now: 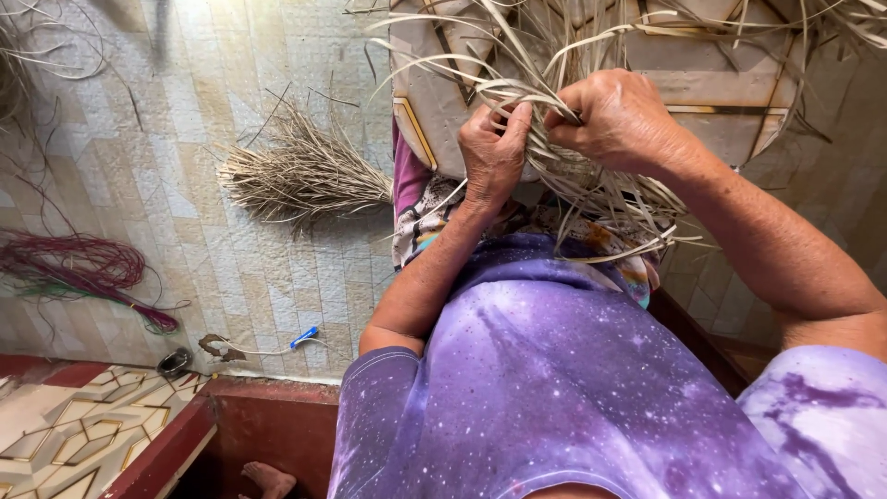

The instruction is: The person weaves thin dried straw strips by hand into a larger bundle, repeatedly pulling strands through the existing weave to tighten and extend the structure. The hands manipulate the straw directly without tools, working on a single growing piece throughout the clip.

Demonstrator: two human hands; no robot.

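Note:
Both my hands work in a tangle of pale dried leaf strips (591,189) held over my lap. My left hand (492,152) pinches a few strips between thumb and fingers. My right hand (617,118) is closed around a bunch of the same strips just to the right, almost touching the left. The strips fan out over a cream round stool top (711,92) with gold lines beyond my hands. My purple speckled shirt (554,388) fills the lower frame.
A bundle of dry straw-coloured fibres (300,176) lies on the tiled floor at left. Dyed magenta and green strands (78,268) lie at far left. A small blue-handled tool (303,337) and a dark round item (174,360) rest near a red step edge (268,397).

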